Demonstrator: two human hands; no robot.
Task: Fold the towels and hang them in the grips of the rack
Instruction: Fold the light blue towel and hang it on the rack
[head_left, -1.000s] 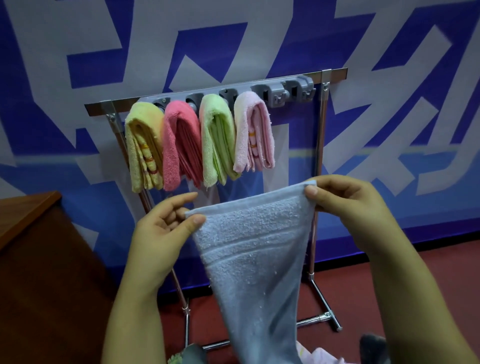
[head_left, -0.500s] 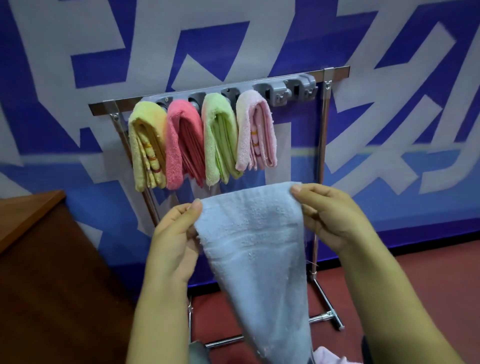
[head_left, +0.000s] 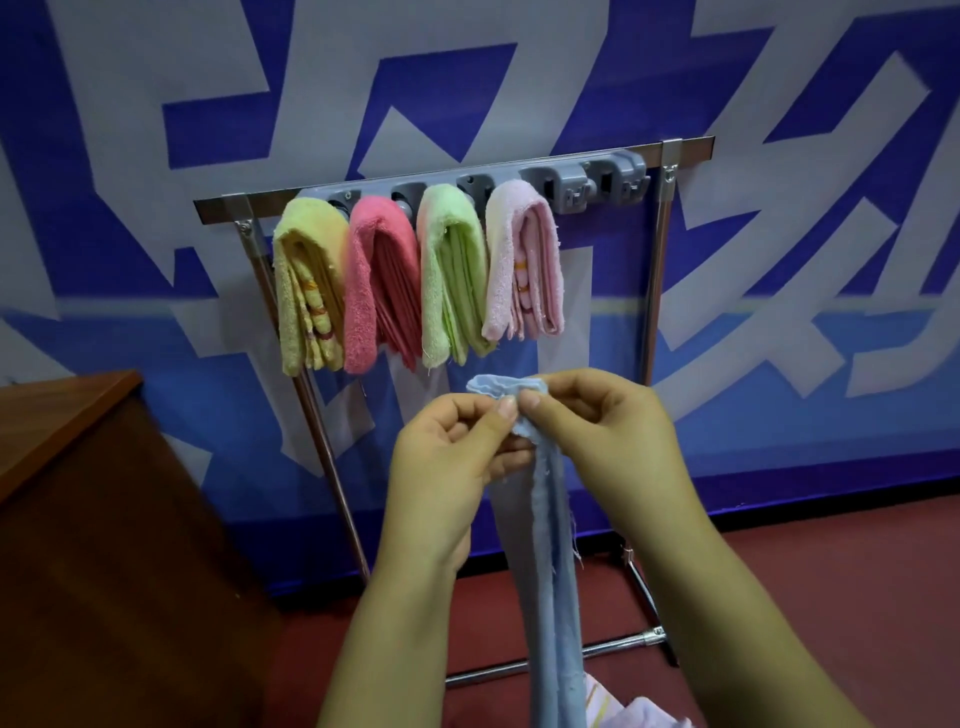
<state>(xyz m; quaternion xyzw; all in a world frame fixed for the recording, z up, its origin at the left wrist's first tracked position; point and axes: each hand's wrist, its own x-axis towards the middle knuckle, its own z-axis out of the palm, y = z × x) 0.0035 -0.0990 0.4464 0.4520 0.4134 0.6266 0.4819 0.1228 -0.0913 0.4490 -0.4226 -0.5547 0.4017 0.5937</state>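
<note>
Head view: both hands sat at frame centre, thumbs meeting. Left hand (head_left: 447, 467) and right hand (head_left: 608, 441) each pinched the top edge of the blue towel (head_left: 550, 597), its top corners brought together; the rest hung straight down as a narrow strip to the bottom edge. Rack (head_left: 655, 291) stood against the wall in the upper middle. Four folded towels hung in its grips, left to right: yellow towel (head_left: 306, 291), red-pink towel (head_left: 379, 286), green towel (head_left: 452, 275), pale pink towel (head_left: 524, 260). Two grey grips (head_left: 597, 184) at the bar's right end held nothing. Wooden table (head_left: 62, 410) at left edge.
</note>
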